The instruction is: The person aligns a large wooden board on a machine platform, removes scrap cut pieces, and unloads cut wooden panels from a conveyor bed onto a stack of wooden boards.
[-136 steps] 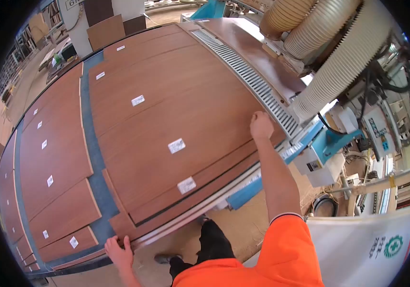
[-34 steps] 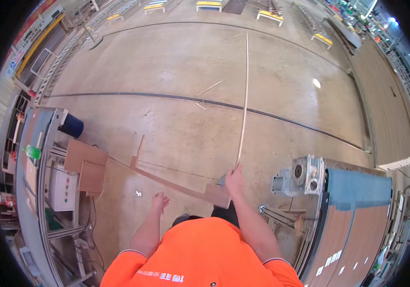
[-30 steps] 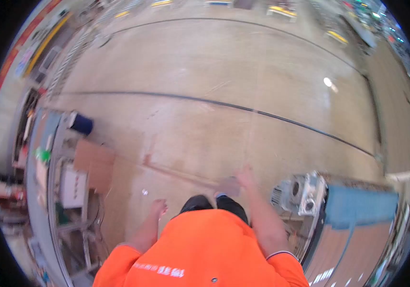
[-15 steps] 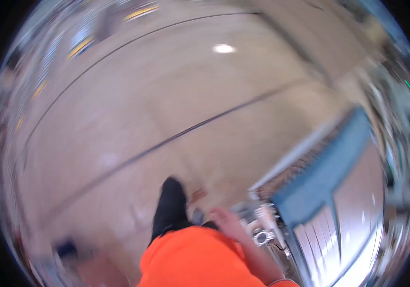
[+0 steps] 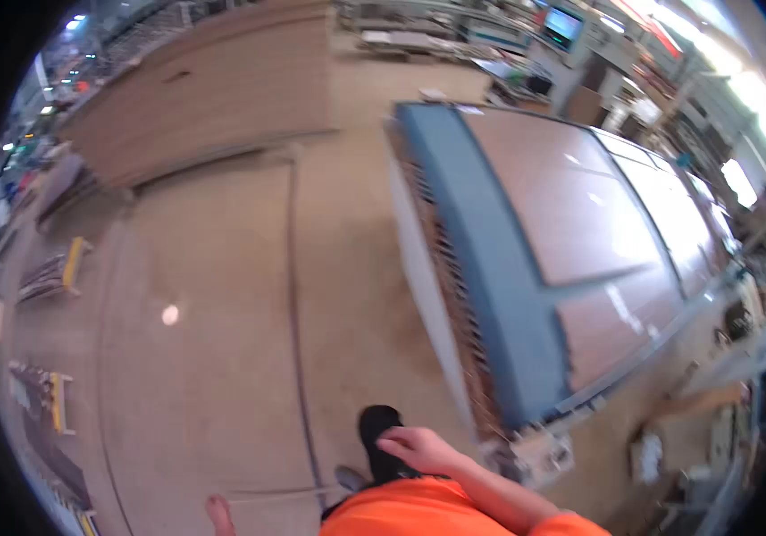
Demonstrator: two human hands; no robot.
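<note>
In front of my body hangs my right hand (image 5: pixel 414 449), over a dark trouser leg (image 5: pixel 381 427). Its fingers are curled in, and nothing shows in them. Low on the left is my left hand (image 5: pixel 218 513), small and blurred above the floor, so its fingers cannot be made out. Nearest to my right hand stands a large table (image 5: pixel 477 259) with a blue border strip. Glossy brownish panels (image 5: pixel 552 188) lie on its top, apart from the hand.
A big brown board (image 5: pixel 222 80) lies on a low support at the far left. Yellow-ended racks (image 5: pixel 70 263) line the left side. A dark line (image 5: pixel 294 313) runs along the floor (image 5: pixel 213 375). A lit monitor (image 5: pixel 562 27) stands behind the table.
The view has swung to the right, so the blue-bordered table and brown board appear further left and more fully. My left hand has come into view; my right hand is raised more clearly.
</note>
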